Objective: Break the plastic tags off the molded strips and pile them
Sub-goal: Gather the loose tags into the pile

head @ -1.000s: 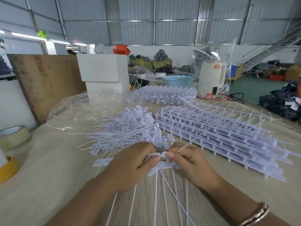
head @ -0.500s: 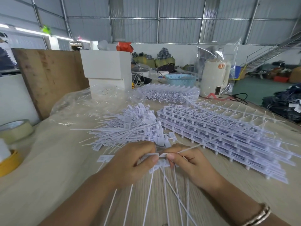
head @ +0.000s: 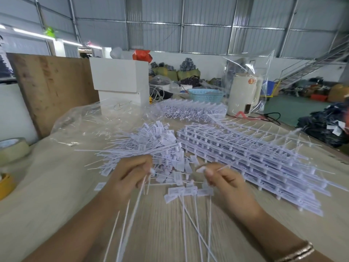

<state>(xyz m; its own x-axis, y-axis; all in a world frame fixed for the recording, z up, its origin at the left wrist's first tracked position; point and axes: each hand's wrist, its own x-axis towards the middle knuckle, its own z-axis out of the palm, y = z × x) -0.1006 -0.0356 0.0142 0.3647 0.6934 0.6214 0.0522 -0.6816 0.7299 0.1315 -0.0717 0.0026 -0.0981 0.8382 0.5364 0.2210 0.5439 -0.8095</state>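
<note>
A warehouse interior under a corrugated metal wall [head: 207, 25] braced by steel framing. Fluorescent tube lights [head: 32, 33] glow to the upper left of a white box [head: 117, 76] standing at the far side of a pale wood-grain table [head: 47, 186]. Left of the box, a plywood board [head: 52, 87] leans upright. Right of the box sit a blue plastic basket [head: 206, 95] and, farther right, a cream electric kettle [head: 243, 95]. Beyond the kettle, a metal staircase [head: 311, 65] climbs over a green floor [head: 287, 108].
</note>
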